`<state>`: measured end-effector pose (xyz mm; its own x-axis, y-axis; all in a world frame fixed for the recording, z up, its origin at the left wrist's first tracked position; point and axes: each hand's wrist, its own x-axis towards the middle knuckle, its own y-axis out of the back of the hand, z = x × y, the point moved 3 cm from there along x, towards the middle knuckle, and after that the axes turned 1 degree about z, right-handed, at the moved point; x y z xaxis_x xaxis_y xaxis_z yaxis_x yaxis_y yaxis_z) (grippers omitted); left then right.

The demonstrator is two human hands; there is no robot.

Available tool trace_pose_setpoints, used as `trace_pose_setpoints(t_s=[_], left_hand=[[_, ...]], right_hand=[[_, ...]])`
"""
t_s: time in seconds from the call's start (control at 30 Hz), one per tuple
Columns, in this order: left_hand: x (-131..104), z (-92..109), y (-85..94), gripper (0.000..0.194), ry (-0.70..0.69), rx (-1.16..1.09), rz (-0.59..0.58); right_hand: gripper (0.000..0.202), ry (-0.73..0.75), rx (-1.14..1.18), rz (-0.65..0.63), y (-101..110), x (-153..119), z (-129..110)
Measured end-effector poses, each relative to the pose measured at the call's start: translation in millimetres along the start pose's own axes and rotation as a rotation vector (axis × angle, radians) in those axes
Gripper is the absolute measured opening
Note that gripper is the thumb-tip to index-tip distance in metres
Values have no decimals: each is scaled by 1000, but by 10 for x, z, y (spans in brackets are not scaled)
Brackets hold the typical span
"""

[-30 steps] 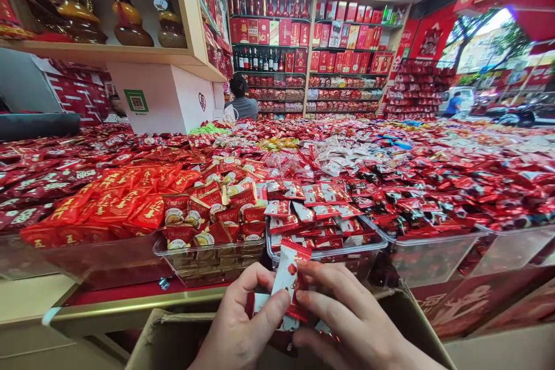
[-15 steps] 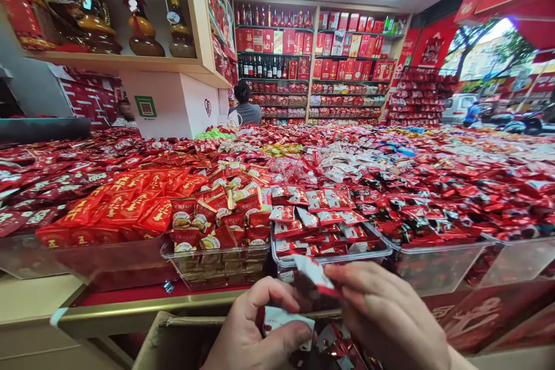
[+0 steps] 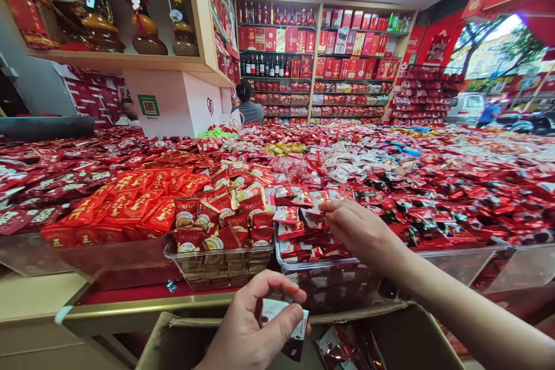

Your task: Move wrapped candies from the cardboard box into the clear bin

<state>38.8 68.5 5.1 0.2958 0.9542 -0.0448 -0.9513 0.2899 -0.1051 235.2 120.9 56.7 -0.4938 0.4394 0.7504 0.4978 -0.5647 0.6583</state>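
Low in front of me, my left hand (image 3: 260, 324) is closed around a small white, red and dark snack packet (image 3: 284, 318), held between thumb and fingers. My right hand (image 3: 359, 231) reaches over a clear plastic bin (image 3: 329, 265) filled with red-and-white packets (image 3: 287, 215). Its fingers are pinched together at a packet on top of that pile; the fingertips partly hide it. Beneath my hands is an open cardboard box (image 3: 403, 329) with several shiny red packets (image 3: 342, 350) inside.
Left of the bin stands a bin of durian packets (image 3: 225, 219), then glossy red packets (image 3: 134, 202). Dark red packets (image 3: 433, 214) lie to the right. A wooden cabinet (image 3: 130, 63) overhangs at upper left. A person (image 3: 248, 105) is near the back shelves.
My right hand has moved from beside the left hand, where it held a packet, forward and up onto the pile. My left hand still holds its packet.
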Motion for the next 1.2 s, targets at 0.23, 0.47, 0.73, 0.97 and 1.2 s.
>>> trace_pose_setpoints(t_s=[0.23,0.47,0.73,0.97,1.2], left_hand=[[-2,-21,-16,27,18,6,-16],[30,-89,9,23,30,51,-101],[25,-89,4,19,44,90,-155],[44,-101,4,28,70,104,-165],[44,-163,36,31,37,139,-143]], right_hand=[[13,-152,50,-222,-43,-57,5],[9,-145,3,-369,-32,55,-57],[8,-127,-43,-389,-25,132,-85],[9,-268,-42,-363,-93,98,-17],[16,-278,-18,-340,-51,130,32]])
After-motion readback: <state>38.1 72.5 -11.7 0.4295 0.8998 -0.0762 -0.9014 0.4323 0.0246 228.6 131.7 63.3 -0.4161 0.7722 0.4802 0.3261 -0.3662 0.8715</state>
